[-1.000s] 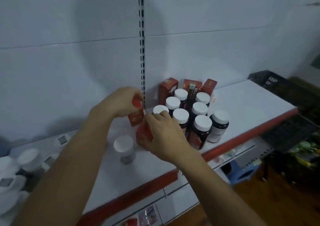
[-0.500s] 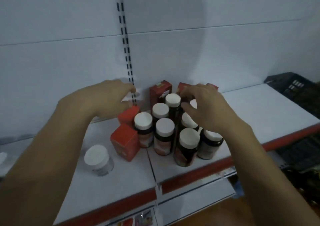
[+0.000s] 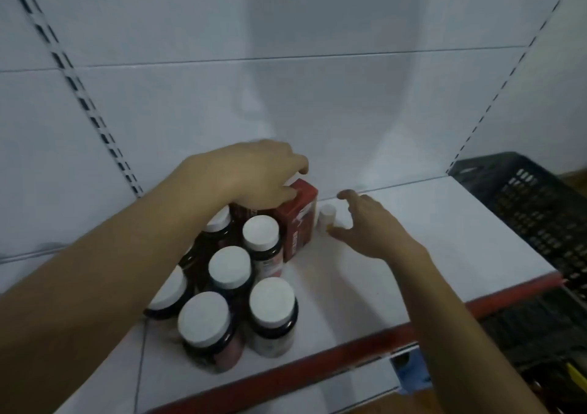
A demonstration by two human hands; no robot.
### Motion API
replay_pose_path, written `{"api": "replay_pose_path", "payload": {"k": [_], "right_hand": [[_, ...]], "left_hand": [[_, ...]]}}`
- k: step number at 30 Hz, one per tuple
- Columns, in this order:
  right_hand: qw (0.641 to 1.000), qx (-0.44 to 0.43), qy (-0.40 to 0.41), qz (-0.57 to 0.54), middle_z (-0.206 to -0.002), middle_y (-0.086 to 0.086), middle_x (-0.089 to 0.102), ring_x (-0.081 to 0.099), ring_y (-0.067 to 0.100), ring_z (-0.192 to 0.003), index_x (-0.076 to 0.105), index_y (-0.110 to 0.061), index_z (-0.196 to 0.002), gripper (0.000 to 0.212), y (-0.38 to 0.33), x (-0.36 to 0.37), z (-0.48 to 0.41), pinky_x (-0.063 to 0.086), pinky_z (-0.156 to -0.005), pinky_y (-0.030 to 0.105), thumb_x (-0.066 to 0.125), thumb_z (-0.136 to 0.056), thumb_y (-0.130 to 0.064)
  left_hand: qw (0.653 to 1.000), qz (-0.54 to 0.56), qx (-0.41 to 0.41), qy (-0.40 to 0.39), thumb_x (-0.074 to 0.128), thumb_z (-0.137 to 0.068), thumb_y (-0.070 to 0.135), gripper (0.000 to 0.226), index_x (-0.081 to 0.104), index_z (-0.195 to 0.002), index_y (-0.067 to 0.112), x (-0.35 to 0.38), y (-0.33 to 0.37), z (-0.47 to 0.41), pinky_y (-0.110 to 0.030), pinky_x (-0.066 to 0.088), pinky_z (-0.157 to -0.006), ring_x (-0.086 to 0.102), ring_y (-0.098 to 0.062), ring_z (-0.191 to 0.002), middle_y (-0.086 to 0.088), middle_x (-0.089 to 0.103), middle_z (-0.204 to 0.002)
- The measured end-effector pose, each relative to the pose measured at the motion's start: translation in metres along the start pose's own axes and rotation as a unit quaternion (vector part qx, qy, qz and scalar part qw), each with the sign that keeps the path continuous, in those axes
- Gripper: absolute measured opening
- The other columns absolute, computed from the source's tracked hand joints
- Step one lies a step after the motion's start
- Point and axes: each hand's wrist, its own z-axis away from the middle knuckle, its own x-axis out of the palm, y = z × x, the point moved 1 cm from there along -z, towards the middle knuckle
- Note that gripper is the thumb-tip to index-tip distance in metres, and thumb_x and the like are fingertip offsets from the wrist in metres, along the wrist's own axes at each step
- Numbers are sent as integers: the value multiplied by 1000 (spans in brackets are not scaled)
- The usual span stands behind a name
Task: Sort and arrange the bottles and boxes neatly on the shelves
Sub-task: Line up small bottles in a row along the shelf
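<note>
Several dark bottles with white caps [image 3: 229,270] stand clustered on the white shelf [image 3: 413,254]. At the cluster's back right stands a red box [image 3: 298,223]. My left hand [image 3: 254,178] lies over the top of that box, fingers curled on it. A small white bottle [image 3: 327,218] stands just right of the box. My right hand [image 3: 368,226] is beside it, thumb and fingers spread around the bottle without closing on it. My left forearm hides the bottles at the cluster's left.
The shelf has a red front edge [image 3: 365,340] and bare white surface to the right of the hands. A black plastic crate [image 3: 540,210] sits past the shelf's right end. White back panels with slotted uprights [image 3: 95,121] rise behind.
The view has swung right. My left hand moved from the boxes on the left onto the red box at the back. My right hand left the bottle caps and reached the small white bottle.
</note>
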Motion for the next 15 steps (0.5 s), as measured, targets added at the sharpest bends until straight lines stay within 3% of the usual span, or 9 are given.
{"api": "replay_pose_path", "payload": {"k": [3, 5, 8, 12, 15], "right_hand": [[993, -86, -59, -63, -141, 11, 41, 57, 28, -112, 24, -39, -153, 93, 11, 19, -25, 50, -99, 42, 81, -80, -40], [987, -134, -64, -58, -130, 10, 45, 55, 29, -110, 37, -36, -147, 76, 19, 30, -40, 50, -94, 40, 77, -83, -39], [983, -150, -34, -99, -107, 5, 51, 59, 29, -94, 55, -24, -120, 35, 27, 34, -49, 49, -79, 36, 68, -91, -37], [982, -160, -48, -92, -103, 3, 49, 58, 29, -95, 56, -19, -118, 30, 42, 36, -56, 42, -71, 33, 65, -91, -26], [976, -165, -35, -138, -109, 5, 56, 58, 26, -97, 57, -18, -118, 31, 56, 31, -58, 44, -74, 33, 64, -90, -26]], "left_hand": [[1000, 20, -18, -12, 53, -100, 41, 50, 40, -147, 31, 0, 21, -32, -40, 43, -103, 49, -24, -125, -1, 49, -137], [998, 25, -47, -44, 55, -99, 43, 52, 39, -147, 32, 6, 30, -55, -37, 43, -100, 50, -23, -123, 0, 50, -136], [988, 12, -96, -122, 61, -94, 38, 59, 38, -148, 30, 12, 36, -84, -39, 45, -101, 51, -24, -122, -1, 51, -138], [970, -33, -155, -184, 69, -88, 30, 68, 40, -150, 24, 11, 47, -113, -35, 46, -94, 53, -26, -124, -3, 51, -143], [960, -41, -166, -222, 77, -82, 30, 68, 50, -144, 21, 17, 58, -136, -36, 49, -86, 57, -27, -118, -4, 55, -139]]}}
